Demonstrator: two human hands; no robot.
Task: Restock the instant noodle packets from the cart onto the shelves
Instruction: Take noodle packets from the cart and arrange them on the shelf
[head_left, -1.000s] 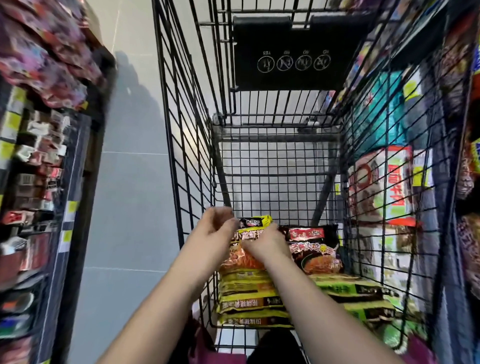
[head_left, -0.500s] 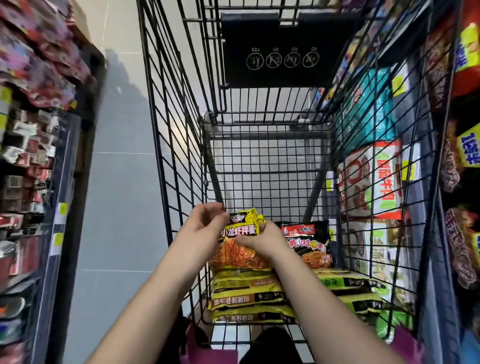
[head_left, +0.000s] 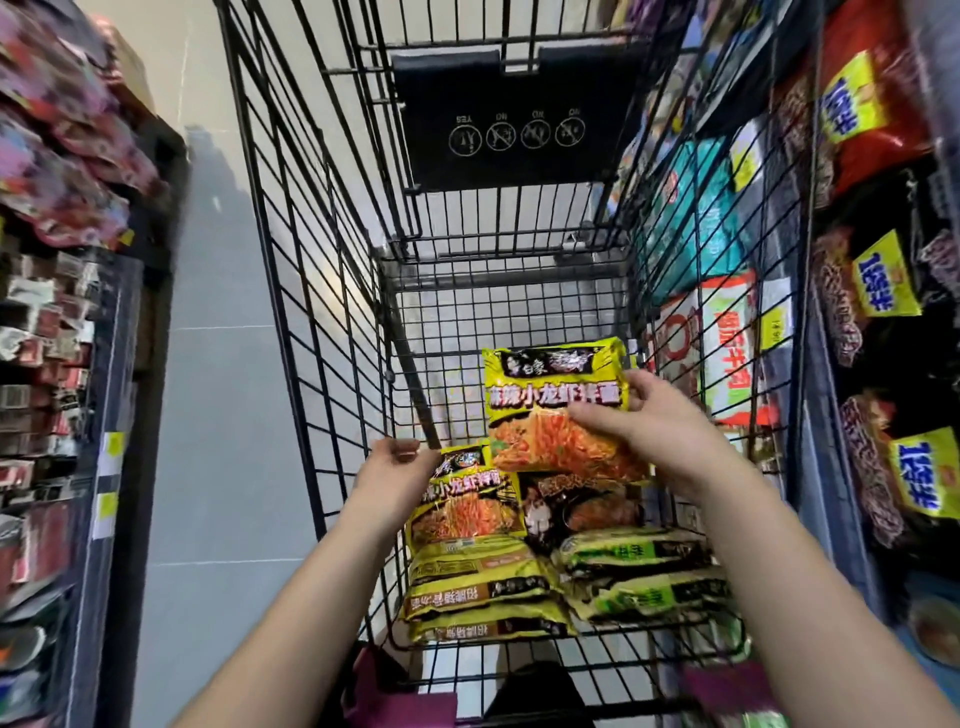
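Observation:
A black wire cart (head_left: 332, 291) fills the middle of the head view. My right hand (head_left: 644, 421) grips a yellow noodle packet (head_left: 556, 395) with orange noodles printed on it, lifted above the pile. My left hand (head_left: 395, 467) pinches the top corner of a second yellow packet (head_left: 467, 504) that still rests on the stack. Under these lie more yellow packets (head_left: 478, 597), a dark packet (head_left: 576, 509) and green packets (head_left: 639, 577).
Shelves on the right (head_left: 878, 291) hold red, black and yellow noodle packs, with more goods seen through the cart's mesh. A dark shelf unit (head_left: 62, 364) with small packaged goods lines the left. Grey tiled floor (head_left: 218, 364) runs between it and the cart.
My right hand has lifted one yellow packet up and to the right, off the stack. My left hand has shifted to the corner of the packet underneath.

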